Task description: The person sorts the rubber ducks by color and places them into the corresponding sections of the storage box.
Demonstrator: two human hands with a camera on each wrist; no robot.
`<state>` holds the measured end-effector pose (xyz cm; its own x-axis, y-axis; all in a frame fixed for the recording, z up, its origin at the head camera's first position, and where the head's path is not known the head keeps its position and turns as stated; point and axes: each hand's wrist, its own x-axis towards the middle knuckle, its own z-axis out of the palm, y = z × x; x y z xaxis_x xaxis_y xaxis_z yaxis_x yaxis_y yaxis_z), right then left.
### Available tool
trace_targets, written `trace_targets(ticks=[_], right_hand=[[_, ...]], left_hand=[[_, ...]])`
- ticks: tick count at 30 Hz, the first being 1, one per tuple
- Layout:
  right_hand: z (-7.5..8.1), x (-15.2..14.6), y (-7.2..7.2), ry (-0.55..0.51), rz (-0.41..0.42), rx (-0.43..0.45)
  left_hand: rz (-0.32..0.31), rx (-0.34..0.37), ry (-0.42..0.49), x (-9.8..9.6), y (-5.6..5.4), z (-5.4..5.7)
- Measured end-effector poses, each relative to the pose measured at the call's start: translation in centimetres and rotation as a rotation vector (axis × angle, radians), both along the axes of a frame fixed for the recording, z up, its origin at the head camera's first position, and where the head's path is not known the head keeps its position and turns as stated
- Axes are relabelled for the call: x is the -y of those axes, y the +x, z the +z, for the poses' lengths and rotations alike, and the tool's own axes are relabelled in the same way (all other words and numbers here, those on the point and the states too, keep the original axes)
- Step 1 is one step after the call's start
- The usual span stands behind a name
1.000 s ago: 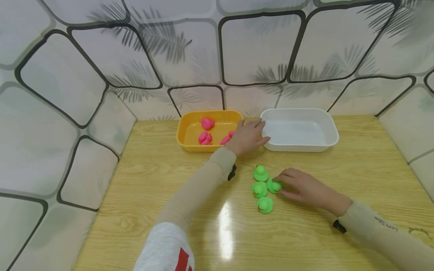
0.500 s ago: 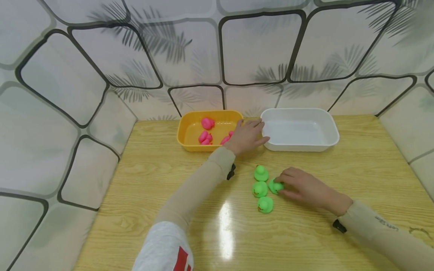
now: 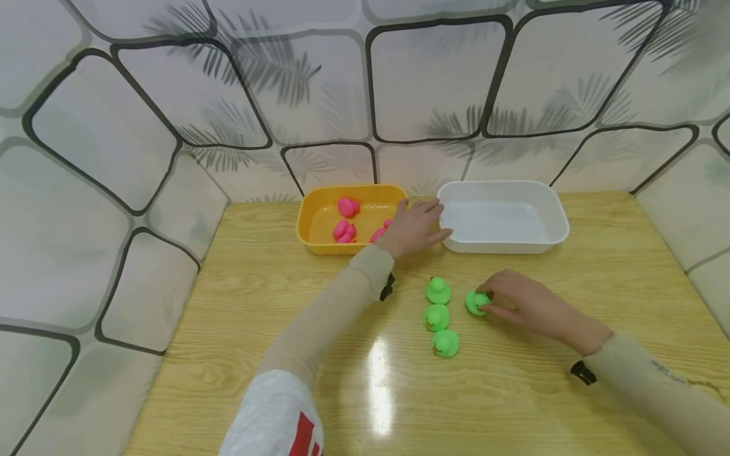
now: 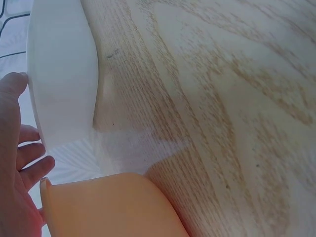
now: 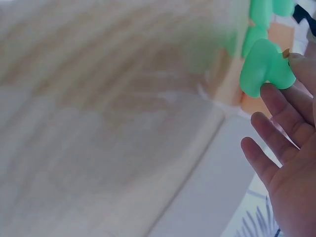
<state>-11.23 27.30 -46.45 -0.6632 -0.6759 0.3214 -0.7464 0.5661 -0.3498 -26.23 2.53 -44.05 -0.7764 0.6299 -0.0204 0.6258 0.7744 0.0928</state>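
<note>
Three green ducks are standing on the counter while my right hand is pinching a fourth duck near them. My left hand, loosely spread, is touching the white tray beside the yellow tray.

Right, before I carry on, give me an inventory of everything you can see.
Loose green ducks: three, green, in a rough column on the table
Held green duck: one, green, pinched in the right hand
Pink ducks: several, pink, in the yellow tray; exact count hidden
Yellow tray: one, orange-yellow, back of table
White tray: one, white, right of the yellow tray
Table: one, light wood grain, under everything
Backdrop: white-grey, outlined blocks and leaves, behind the table
Sleeves: two, beige on the forearms
Left hand: at the white tray's left rim
Right hand: right of the column
</note>
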Motion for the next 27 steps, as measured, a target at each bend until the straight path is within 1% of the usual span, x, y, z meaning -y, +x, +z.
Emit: trace_targets(ticks=[5, 8, 15, 18, 20, 24, 27], right_hand=[[1.3, -0.8, -0.6, 0.003, -0.044, -0.006], [2.0, -1.3, -1.0, 0.006, -0.058, -0.04], [3.6, -2.4, -2.6, -0.053, -0.025, -0.121], [4.3, -2.8, -3.3, -0.07, -0.028, -0.145], [4.8, -3.2, -3.7, -0.065, -0.045, -0.15], [5.9, -4.0, -4.3, -0.03, -0.112, -0.137], [6.6, -4.4, -5.1, -0.006, -0.15, -0.137]], left_hand=[[-0.007, -0.003, 0.004, 0.1, -0.1, 0.0], [-0.013, 0.0, 0.001, 0.1, -0.1, 0.0], [-0.011, 0.024, 0.0, 0.1, -0.1, 0.1], [-0.011, 0.031, 0.006, 0.2, 0.0, 0.2], [-0.013, 0.03, 0.011, 0.2, 0.0, 0.3], [-0.018, 0.018, 0.013, 0.2, -0.1, 0.2], [-0.02, 0.017, 0.013, 0.2, -0.2, 0.1]])
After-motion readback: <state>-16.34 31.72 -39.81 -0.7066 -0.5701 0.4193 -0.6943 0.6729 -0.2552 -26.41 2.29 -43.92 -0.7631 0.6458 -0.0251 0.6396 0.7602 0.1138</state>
